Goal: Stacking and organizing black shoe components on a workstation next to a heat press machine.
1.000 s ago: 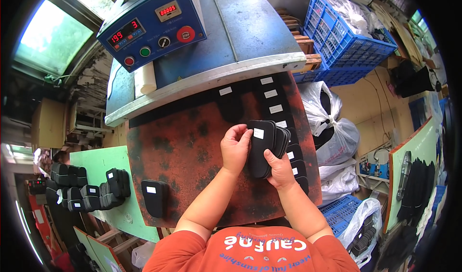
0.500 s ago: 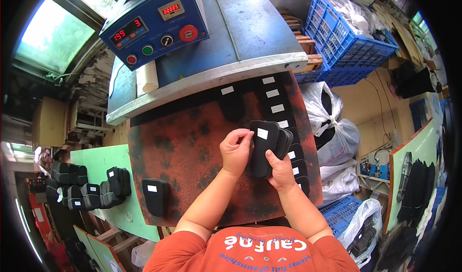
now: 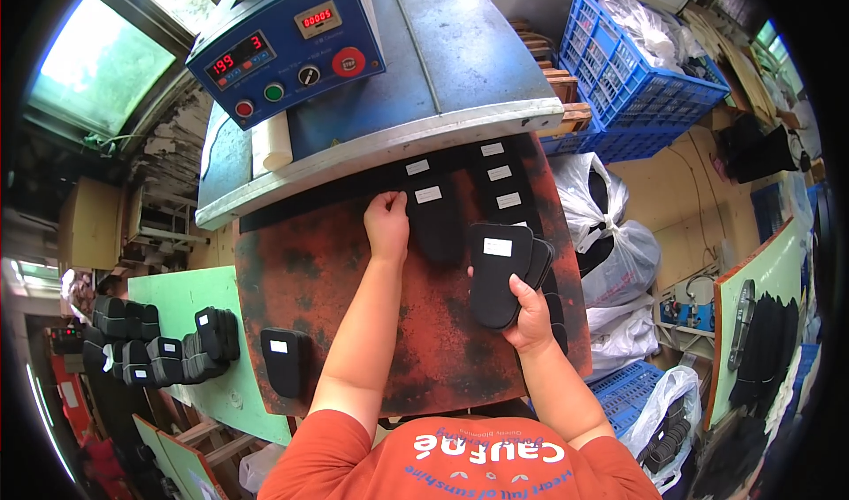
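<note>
Fingers pinched, my left hand (image 3: pixel 386 226) is at the upper left edge of a black insole-shaped pad (image 3: pixel 439 230) with a white label. That pad lies on the red-brown, dark-stained board. My right hand (image 3: pixel 529 319) grips a small stack of similar black pads (image 3: pixel 502 279), held fanned above the board, thumb on the side and a white label on top. Beyond the stack a column of labelled pads (image 3: pixel 502 160) runs along the board's right side, partly hidden by the stack. Another pad pile (image 3: pixel 286 367) sits at the board's near left corner.
Across the far side stands a blue machine (image 3: pixel 478 49) with a metal front edge and a control box (image 3: pixel 287 58). A green table (image 3: pixel 239 403) with several pad piles (image 3: pixel 168 350) is at left. White plastic bags (image 3: pixel 610 235) and blue crates (image 3: pixel 619 76) stand at right.
My left hand has moved away from the stack, forward and left, and one labelled pad now lies on the board there. The stack in my right hand has shifted slightly right and fanned out.
</note>
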`<action>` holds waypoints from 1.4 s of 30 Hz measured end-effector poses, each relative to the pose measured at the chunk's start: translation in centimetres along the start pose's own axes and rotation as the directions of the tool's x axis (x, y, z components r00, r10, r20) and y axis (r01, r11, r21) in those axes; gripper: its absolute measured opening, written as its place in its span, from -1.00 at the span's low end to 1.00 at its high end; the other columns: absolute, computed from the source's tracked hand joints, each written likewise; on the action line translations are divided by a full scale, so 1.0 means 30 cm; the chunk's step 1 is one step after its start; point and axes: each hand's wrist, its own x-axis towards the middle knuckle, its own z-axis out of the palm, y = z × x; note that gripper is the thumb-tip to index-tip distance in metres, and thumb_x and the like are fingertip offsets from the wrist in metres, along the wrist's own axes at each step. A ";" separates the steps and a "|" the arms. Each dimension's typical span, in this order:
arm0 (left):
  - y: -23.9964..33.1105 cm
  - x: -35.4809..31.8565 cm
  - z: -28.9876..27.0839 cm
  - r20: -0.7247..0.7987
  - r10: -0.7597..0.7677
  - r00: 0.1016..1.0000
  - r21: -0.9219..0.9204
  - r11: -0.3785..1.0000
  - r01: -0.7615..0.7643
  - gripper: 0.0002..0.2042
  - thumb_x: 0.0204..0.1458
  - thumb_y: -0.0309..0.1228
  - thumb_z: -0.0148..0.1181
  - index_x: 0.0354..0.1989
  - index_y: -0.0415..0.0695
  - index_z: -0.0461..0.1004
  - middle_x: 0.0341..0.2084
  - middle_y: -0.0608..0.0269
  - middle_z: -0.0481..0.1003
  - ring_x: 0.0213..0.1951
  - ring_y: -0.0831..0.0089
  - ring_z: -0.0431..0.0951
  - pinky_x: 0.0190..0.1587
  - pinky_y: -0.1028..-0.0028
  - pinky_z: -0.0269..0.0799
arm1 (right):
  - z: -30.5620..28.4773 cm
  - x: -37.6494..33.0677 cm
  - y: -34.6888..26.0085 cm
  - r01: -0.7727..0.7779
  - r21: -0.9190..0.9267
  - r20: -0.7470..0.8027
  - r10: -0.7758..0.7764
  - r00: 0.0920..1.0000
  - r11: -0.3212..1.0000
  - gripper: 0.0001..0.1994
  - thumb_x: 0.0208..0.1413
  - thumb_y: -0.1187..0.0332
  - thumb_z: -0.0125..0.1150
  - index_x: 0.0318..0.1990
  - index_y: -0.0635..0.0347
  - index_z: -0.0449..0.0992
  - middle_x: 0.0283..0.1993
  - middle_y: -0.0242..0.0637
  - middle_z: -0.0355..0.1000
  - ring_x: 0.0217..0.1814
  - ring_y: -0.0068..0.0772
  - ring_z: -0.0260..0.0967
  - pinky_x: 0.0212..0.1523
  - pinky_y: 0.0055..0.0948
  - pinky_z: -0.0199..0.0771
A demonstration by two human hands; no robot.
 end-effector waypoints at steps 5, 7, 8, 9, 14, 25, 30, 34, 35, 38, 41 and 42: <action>-0.058 0.067 -0.029 0.046 0.446 0.894 0.497 0.766 -0.408 -0.83 -0.01 -0.41 0.18 -0.35 -0.28 0.47 -0.60 0.33 0.43 -0.55 0.61 0.36 -0.48 0.59 0.29 | -0.023 -0.011 0.027 -0.055 -0.044 -0.038 0.054 0.998 0.997 -0.63 0.13 0.45 -0.02 0.11 0.28 0.23 -0.01 -0.09 0.35 0.00 -0.19 0.38 -0.02 -0.25 0.45; -0.006 0.004 -0.016 0.047 0.418 0.907 0.442 0.805 -0.394 -0.81 -0.03 -0.40 0.19 -0.33 -0.29 0.47 -0.54 0.22 0.48 -0.49 0.49 0.42 -0.39 0.50 0.34 | -0.023 -0.010 0.026 -0.083 -0.046 -0.066 0.080 0.995 0.995 -0.70 0.14 0.48 0.01 0.04 0.25 0.31 -0.04 -0.24 0.37 -0.06 -0.36 0.39 -0.07 -0.36 0.47; 0.030 -0.043 -0.009 0.046 0.393 0.918 0.387 0.841 -0.379 -0.78 -0.04 -0.39 0.20 -0.31 -0.30 0.46 -0.47 0.12 0.52 -0.43 0.38 0.48 -0.30 0.42 0.39 | -0.029 -0.006 0.025 -0.079 -0.046 -0.072 0.075 0.995 0.996 -0.70 0.14 0.48 0.01 0.04 0.25 0.31 -0.04 -0.24 0.37 -0.06 -0.36 0.39 -0.07 -0.36 0.47; 0.089 -0.108 -0.016 0.222 0.115 0.968 0.216 0.963 -0.163 -0.79 -0.04 -0.39 0.20 -0.30 -0.28 0.47 -0.47 0.20 0.51 -0.44 0.46 0.47 -0.33 0.46 0.39 | -0.035 -0.001 0.028 -0.072 -0.061 -0.049 0.069 0.996 0.995 -0.69 0.15 0.43 0.01 0.05 0.25 0.29 -0.03 -0.24 0.37 -0.05 -0.36 0.39 -0.06 -0.36 0.47; 0.093 -0.247 -0.057 0.385 -0.119 0.915 -0.126 0.976 0.180 -0.84 0.00 -0.48 0.16 -0.26 -0.28 0.48 -0.46 0.35 0.50 -0.52 0.69 0.39 -0.51 0.66 0.28 | -0.033 0.020 0.023 -0.084 0.105 0.043 0.080 0.996 0.991 -0.43 0.15 -0.04 -0.08 0.13 0.26 0.22 0.02 -0.21 0.34 0.01 -0.33 0.36 0.00 -0.29 0.43; 0.105 -0.338 -0.055 0.497 -0.126 0.859 0.028 0.991 0.129 -0.70 -0.04 -0.51 0.21 -0.11 -0.31 0.42 -0.35 0.31 0.51 -0.31 0.60 0.47 -0.23 0.57 0.39 | -0.091 -0.010 0.041 -0.185 0.065 0.125 0.176 0.976 0.981 -0.39 0.12 -0.08 -0.09 0.13 0.26 0.22 0.06 -0.18 0.32 0.07 -0.27 0.33 0.06 -0.27 0.38; 0.080 -0.321 -0.106 0.296 -0.139 0.945 -0.120 0.976 0.181 -0.87 -0.02 -0.56 0.15 -0.29 -0.32 0.46 -0.42 0.25 0.52 -0.41 0.61 0.47 -0.29 0.57 0.41 | -0.071 -0.021 0.003 -0.113 0.028 0.146 0.108 0.983 0.993 -0.29 0.08 -0.20 -0.16 0.13 0.28 0.21 0.07 -0.11 0.31 0.09 -0.22 0.30 0.05 -0.21 0.39; 0.011 -0.276 -0.114 0.231 -0.072 0.970 0.164 0.986 0.034 -0.81 -0.02 -0.54 0.17 -0.21 -0.30 0.46 -0.46 0.35 0.50 -0.50 0.65 0.40 -0.43 0.61 0.34 | -0.111 -0.038 -0.007 -0.070 -0.025 0.127 0.073 0.989 0.997 -0.24 0.02 -0.27 -0.17 0.11 0.31 0.23 -0.02 -0.08 0.35 0.00 -0.18 0.36 -0.01 -0.17 0.43; 0.005 -0.291 -0.114 0.161 0.231 0.960 0.363 0.890 -0.275 -0.79 -0.03 -0.53 0.19 -0.20 -0.29 0.46 -0.46 0.36 0.49 -0.49 0.66 0.41 -0.43 0.64 0.34 | -0.109 -0.043 0.000 -0.077 -0.065 0.126 0.084 0.988 0.995 -0.25 0.03 -0.26 -0.17 0.10 0.30 0.24 -0.04 -0.07 0.37 -0.02 -0.18 0.38 -0.02 -0.18 0.44; 0.085 -0.404 -0.070 0.232 0.205 0.951 0.251 0.932 -0.262 -0.77 -0.04 -0.51 0.23 -0.19 -0.26 0.46 -0.45 0.36 0.49 -0.46 0.67 0.43 -0.41 0.66 0.35 | -0.099 -0.061 0.026 -0.194 -0.087 0.139 0.205 0.969 0.977 -0.34 0.04 -0.15 -0.03 0.08 0.28 0.25 -0.07 -0.12 0.39 -0.08 -0.21 0.41 -0.06 -0.24 0.46; 0.103 -0.483 -0.077 0.435 -0.056 0.899 -0.053 0.995 0.087 -0.85 -0.03 -0.54 0.20 -0.27 -0.27 0.46 -0.42 0.33 0.50 -0.39 0.65 0.45 -0.33 0.61 0.40 | -0.095 -0.077 0.054 -0.194 -0.081 0.103 0.202 0.974 0.978 -0.41 0.07 -0.05 0.04 0.10 0.23 0.24 -0.01 -0.21 0.36 -0.02 -0.33 0.38 -0.04 -0.32 0.44; 0.079 -0.476 -0.093 0.386 -0.076 0.920 -0.087 0.989 0.119 -0.88 -0.02 -0.55 0.19 -0.30 -0.27 0.45 -0.43 0.33 0.50 -0.41 0.65 0.45 -0.33 0.62 0.39 | -0.084 -0.078 0.053 -0.133 -0.109 0.082 0.143 0.986 0.985 -0.38 0.06 -0.08 0.02 0.10 0.24 0.24 0.00 -0.21 0.36 0.00 -0.33 0.36 -0.01 -0.31 0.42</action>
